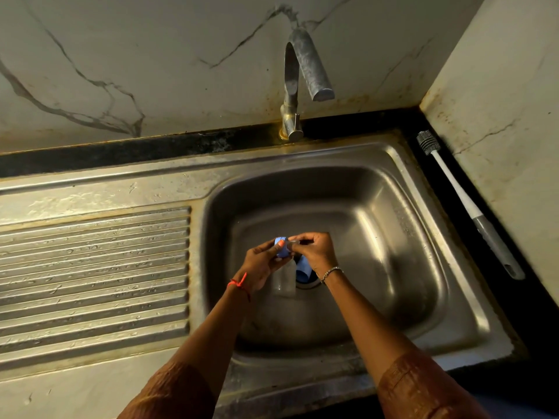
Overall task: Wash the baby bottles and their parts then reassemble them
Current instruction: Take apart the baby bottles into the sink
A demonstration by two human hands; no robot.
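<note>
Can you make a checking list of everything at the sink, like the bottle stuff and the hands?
Surface: steel sink; no water runs from the tap.
Job's things: blue ring held over the basin; clear bottle and another blue piece lie by the drain.
Clutter: bottle brush on the dark counter, right of the sink.
Grippers: left hand grips the ring; right hand pinches a clear part at it.
Cables: nothing seen.
Surroundings: marble wall.

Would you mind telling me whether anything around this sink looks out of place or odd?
Nothing looks spilled or broken. The tap is not running. The bottle brush lies unused on the dark counter, right of the sink. A clear bottle and blue part lie by the drain.
</note>
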